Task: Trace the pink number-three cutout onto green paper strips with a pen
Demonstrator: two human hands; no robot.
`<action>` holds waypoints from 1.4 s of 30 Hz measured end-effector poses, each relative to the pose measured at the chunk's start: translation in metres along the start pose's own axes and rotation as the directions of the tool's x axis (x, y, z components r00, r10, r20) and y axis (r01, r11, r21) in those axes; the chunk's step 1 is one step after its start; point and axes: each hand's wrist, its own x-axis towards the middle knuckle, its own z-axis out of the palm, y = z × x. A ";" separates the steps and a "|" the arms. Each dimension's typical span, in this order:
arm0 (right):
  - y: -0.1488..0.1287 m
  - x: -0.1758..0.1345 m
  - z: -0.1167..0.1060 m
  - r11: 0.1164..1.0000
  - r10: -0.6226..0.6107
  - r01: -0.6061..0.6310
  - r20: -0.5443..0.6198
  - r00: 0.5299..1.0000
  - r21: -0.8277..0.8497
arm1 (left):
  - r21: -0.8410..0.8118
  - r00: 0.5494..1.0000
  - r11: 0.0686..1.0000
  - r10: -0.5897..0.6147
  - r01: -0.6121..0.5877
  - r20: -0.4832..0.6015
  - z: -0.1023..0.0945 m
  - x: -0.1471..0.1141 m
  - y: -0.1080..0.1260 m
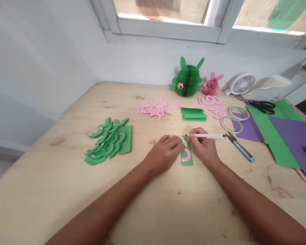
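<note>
A narrow green paper strip (187, 163) lies on the table with a curvy pink paper cutout (186, 156) on top of it. My left hand (164, 153) lies flat, its fingers stretched over the cutout and the strip's left side. At the strip's upper right, my right hand (202, 144) pinches a white pen (210, 135), its tip at the paper's top edge. The fingers partly cover the cutout's upper part. Just right of the pen's back end rest blue-handled thread snips (242, 148).
Green cutouts (109, 141) are piled at left, pink cutouts (154, 108) farther back. Folded green paper (193, 114) lies beyond my hands. Tape rolls (231, 124), black scissors (262, 106) and purple sheets (295, 136) are at right. A green paper figure (190, 81) and white fan (242, 83) stand behind.
</note>
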 end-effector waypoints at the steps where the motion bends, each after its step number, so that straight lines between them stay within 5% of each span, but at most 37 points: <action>1: 0.000 0.000 0.000 1.000 -0.009 0.009 0.015 1.000 0.004 | -0.002 1.000 1.000 0.001 -0.001 0.000 0.000 0.000 0.000; 13: -0.003 -0.005 -0.004 0.961 -0.075 0.090 0.064 0.995 -0.263 | 0.023 1.000 1.000 0.018 -0.018 -0.018 0.000 0.000 0.000; 28: 0.000 0.001 -0.002 0.999 -0.003 0.004 0.020 1.000 -0.035 | 0.032 1.000 0.999 -0.001 0.001 -0.027 0.000 0.000 0.000; 42: 0.003 0.001 -0.001 0.995 0.047 -0.043 0.036 0.998 -0.089 | 0.025 1.000 1.000 0.002 -0.002 -0.013 0.000 -0.001 0.000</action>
